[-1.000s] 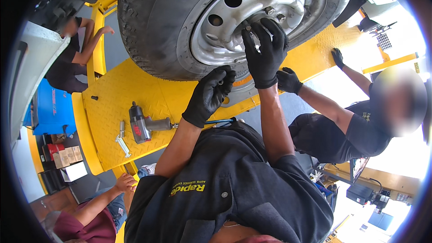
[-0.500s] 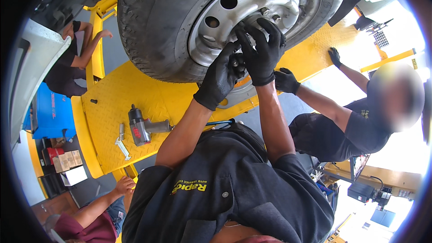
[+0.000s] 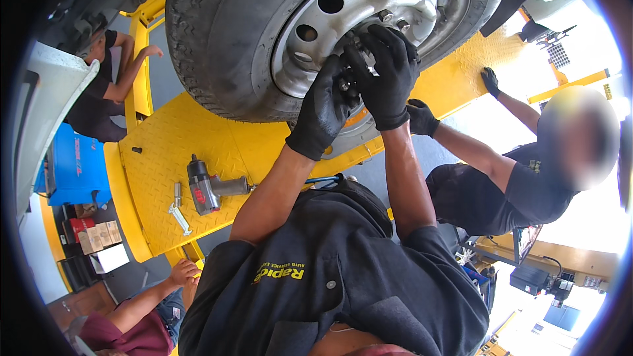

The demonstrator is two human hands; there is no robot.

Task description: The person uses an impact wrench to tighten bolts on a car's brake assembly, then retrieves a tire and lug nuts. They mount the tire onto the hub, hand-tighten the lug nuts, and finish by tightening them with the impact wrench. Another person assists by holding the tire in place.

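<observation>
A silver steel wheel (image 3: 318,29) with a black tire (image 3: 227,39) hangs in front of me. Black gloves cover both my hands, which are at the wheel's centre. My left hand (image 3: 322,109) is closed at the lower left of the hub, with shiny lug nuts (image 3: 343,84) showing between its fingers. Close beside it, my right hand (image 3: 386,82) has its fingers bent in against the hub; what its fingertips hold is hidden. Lug nuts (image 3: 403,25) also show on the hub just above my right fingers.
On the yellow lift platform (image 3: 151,151) lie an impact wrench (image 3: 206,188) and a small metal tool (image 3: 179,219). A gloved co-worker (image 3: 488,165) reaches toward the wheel from the right. Other people are at the far left (image 3: 99,105) and lower left (image 3: 142,313).
The wheel and tire sit slightly farther left and higher in view. Both my hands stay at the hub, the right fingers shifted a little and drawn closer together.
</observation>
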